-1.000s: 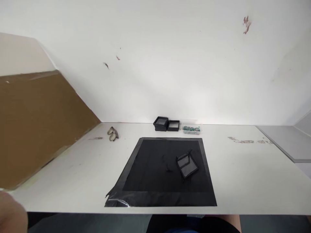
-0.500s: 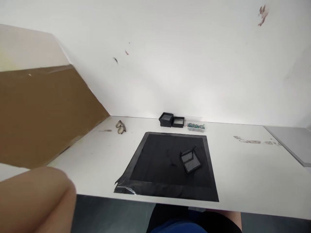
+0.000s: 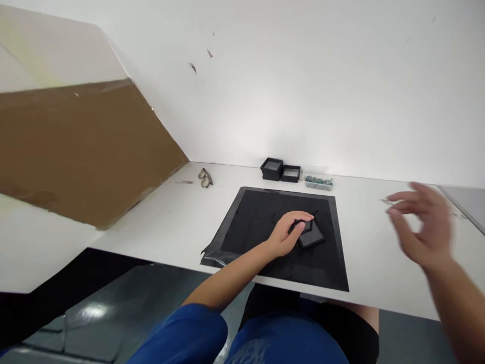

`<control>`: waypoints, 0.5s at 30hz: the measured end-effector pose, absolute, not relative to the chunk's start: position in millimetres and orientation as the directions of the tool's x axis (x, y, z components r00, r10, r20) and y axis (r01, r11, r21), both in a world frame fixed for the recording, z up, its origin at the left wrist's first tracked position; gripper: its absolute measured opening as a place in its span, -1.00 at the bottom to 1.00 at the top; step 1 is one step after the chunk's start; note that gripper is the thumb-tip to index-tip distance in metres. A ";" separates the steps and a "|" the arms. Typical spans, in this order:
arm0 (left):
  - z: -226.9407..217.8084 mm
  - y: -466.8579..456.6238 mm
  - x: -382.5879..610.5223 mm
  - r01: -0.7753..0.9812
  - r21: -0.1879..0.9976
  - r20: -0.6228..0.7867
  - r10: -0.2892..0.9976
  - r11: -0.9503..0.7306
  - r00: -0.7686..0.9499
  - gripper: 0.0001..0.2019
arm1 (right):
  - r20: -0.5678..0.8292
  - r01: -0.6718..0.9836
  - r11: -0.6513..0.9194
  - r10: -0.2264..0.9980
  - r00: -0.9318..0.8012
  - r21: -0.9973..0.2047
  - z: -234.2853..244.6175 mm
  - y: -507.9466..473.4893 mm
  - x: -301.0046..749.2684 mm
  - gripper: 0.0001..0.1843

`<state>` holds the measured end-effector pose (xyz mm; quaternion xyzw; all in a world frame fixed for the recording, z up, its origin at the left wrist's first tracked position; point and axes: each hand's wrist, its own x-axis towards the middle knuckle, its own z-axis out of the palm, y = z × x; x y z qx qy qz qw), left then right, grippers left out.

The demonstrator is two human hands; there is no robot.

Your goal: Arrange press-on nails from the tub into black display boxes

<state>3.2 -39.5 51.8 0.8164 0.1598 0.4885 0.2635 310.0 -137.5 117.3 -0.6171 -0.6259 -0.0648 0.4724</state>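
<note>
Bright white wall (image 3: 303, 91) — glare on floor (image 3: 125, 301) — motion blur over right hand (image 3: 428, 227).

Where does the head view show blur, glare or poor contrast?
Head view: right hand blurred, left hand noticeably sharper; head view: glare on the floor at lower left; head view: black frame contrasts poorly with black mat.

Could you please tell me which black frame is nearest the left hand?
The black frame lying on the black mat, by the left hand; the other frames sit near the wall.
</note>
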 end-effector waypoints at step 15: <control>-15.1 17.8 -14.3 0.218 0.247 0.668 0.329 -0.944 0.667 -0.69 | 0.592 0.829 0.172 0.775 0.219 -0.533 -0.5 48.0 306.9 -0.52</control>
